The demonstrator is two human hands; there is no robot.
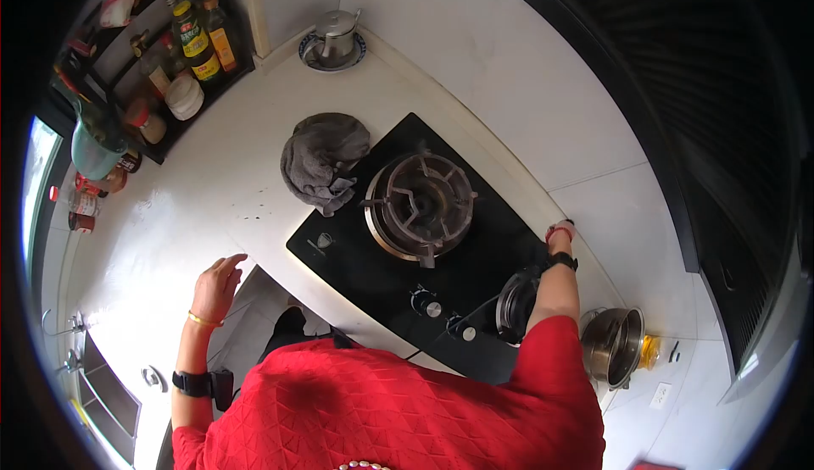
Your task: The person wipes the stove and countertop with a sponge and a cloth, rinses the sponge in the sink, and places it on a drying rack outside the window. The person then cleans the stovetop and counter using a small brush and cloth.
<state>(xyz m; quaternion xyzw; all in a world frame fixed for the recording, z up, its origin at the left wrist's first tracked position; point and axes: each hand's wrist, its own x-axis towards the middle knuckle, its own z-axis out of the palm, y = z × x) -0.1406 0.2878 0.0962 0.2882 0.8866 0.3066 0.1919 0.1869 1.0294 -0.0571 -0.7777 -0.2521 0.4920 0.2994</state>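
Near the counter's front edge, my left hand (218, 288) hovers with its fingers loosely bent and apart, holding nothing. My right hand (560, 232) reaches to the far right, at the back edge of the black gas stove (500, 254) by the wall. Its fingers are mostly hidden, and a small dark thing shows at their tip. An iron pan support (424, 203) stands on the stove's left burner. Beside my right forearm, a round black appliance (518, 305) covers the right side of the stove. A crumpled grey cloth (320, 163) lies at the stove's left corner.
A metal pot (612, 347) stands right of my right arm, with a yellow oil bottle (650, 352) behind it. At the back, a steel kettle (333, 39) sits on a patterned plate. A black rack (144, 152) with bottles and jars stands at the left. Two stove knobs (434, 309) face me.
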